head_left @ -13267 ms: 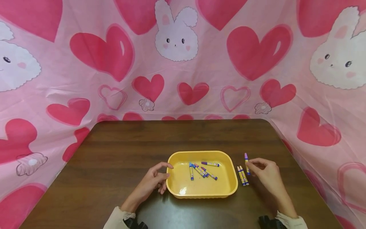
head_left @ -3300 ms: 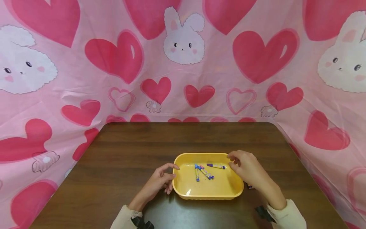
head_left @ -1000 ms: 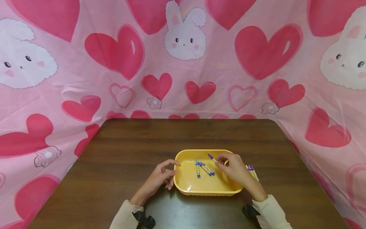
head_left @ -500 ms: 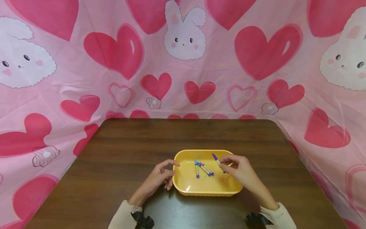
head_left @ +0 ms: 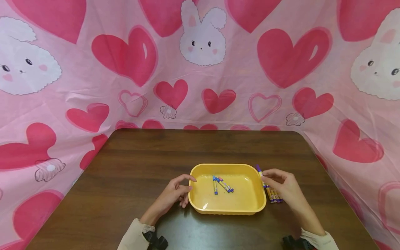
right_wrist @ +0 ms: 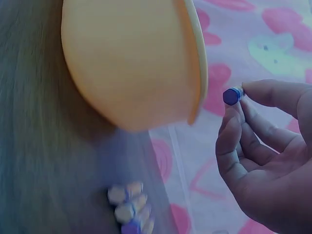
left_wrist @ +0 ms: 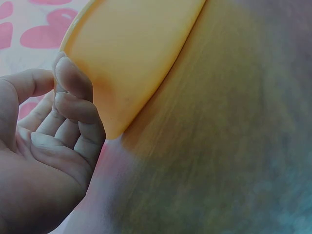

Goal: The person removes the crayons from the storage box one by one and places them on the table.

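A shallow yellow plastic tray point(head_left: 231, 203) sits on the table. At its left end my left hand point(head_left: 171, 194) holds the rim between thumb and fingers; the left wrist view shows this grip close up. My right hand point(head_left: 287, 185) pinches a purple-tipped crayon point(head_left: 259, 169) just beyond the tray's right rim. In the right wrist view the dark end of that crayon point(right_wrist: 233, 96) points at the camera, off the table. Below it several crayons point(head_left: 273, 197) lie side by side in a row, partly hidden by my right hand. Blue and pink crayons point(head_left: 215, 186) lie inside the tray.
The dark brown wooden table point(head_left: 150, 156) extends behind and to both sides of the tray. A pink cloth point(head_left: 140, 66) with hearts and rabbits hangs around its far and side edges. Black wrist straps point(head_left: 155, 240) circle both sleeves.
My right hand has lifted the purple crayon out of the tray and carried it right, over the row. Earlier, more crayons lay in the tray and fewer beside it. My left hand stays put.
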